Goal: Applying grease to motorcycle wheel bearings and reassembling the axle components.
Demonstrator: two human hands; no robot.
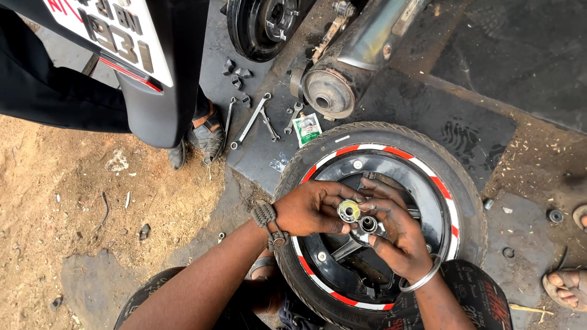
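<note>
A black scooter wheel (465, 201) with a red and white rim stripe lies flat on the ground between my knees. My left hand (309, 209), with a braided band on the wrist, pinches a small round metal bearing (348, 211) with a yellowish centre just above the hub. My right hand (397, 235), a metal bangle on its wrist, curls around the wheel's centre hub (369, 224), fingertips touching the bearing. The spokes under both hands are partly hidden.
Several spanners (252, 121) and small black parts (236, 72) lie on the dark slab behind the wheel, beside a small green sachet (307, 128). A chrome exhaust (342, 73) and a scooter's rear are above. Another person's sandalled foot (208, 131) stands left; another foot (565, 287) at right.
</note>
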